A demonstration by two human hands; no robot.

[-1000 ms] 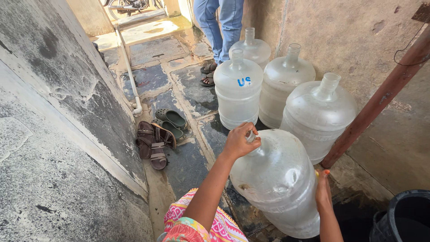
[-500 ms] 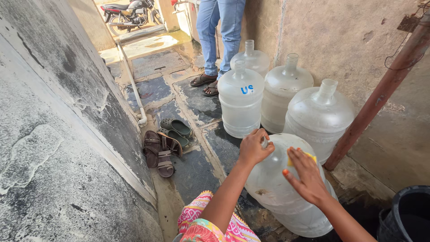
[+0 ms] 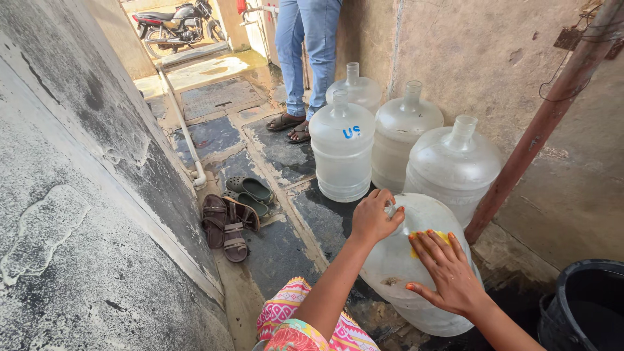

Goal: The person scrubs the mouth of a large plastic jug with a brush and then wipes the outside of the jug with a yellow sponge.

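So the big clear water jug (image 3: 416,273) is tipped over toward the person now, lying at about 5 o'clock from the cluster of four upright jugs (image 3: 390,143). The left hand (image 3: 374,218) is clenched round the neck, same grip as a second ago. What's different is the right hand (image 3: 445,273): a second back it was low down on the far side of the jug, and now it's come up on top, flat on the shoulder, fingers spread, pressing on something yellow (image 3: 432,242), a scrubber or sponge maybe, can't quite tell. So I'd guess the steadying is over and the outside of the jug is getting wiped or scrubbed.

Around them: a pair of brown sandals (image 3: 224,224) and green slippers (image 3: 250,192) on the wet stone floor at 9 o'clock from the jug, a black bucket (image 3: 585,302) at 3 o'clock, a rusty pipe (image 3: 552,110) leaning up the wall. Someone in jeans (image 3: 305,58) stands at 12 o'clock, a motorbike (image 3: 175,23) parked further back.
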